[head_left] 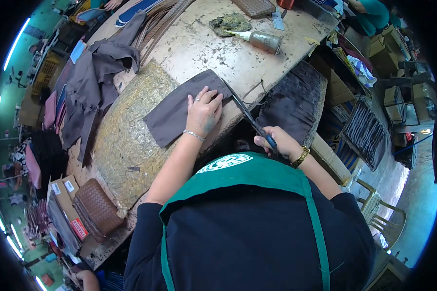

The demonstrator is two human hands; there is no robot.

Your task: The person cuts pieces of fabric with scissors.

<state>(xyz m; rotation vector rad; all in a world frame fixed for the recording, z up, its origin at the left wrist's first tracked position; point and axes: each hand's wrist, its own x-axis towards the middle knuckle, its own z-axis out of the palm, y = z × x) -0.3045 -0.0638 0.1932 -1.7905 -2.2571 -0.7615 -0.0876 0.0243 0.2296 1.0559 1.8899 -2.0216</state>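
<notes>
The right grip [278, 140] is wrapped around the handles of the scissors [251, 119], their blades at the edge of a dark cloth [170, 116]. The left grip [204, 114] lies spread, palm down, on that cloth, which rests on the desk [179, 58]. Farther out are a bottle [265, 42], crumpled fabric [94, 72] and a woven purse [99, 208].
</notes>
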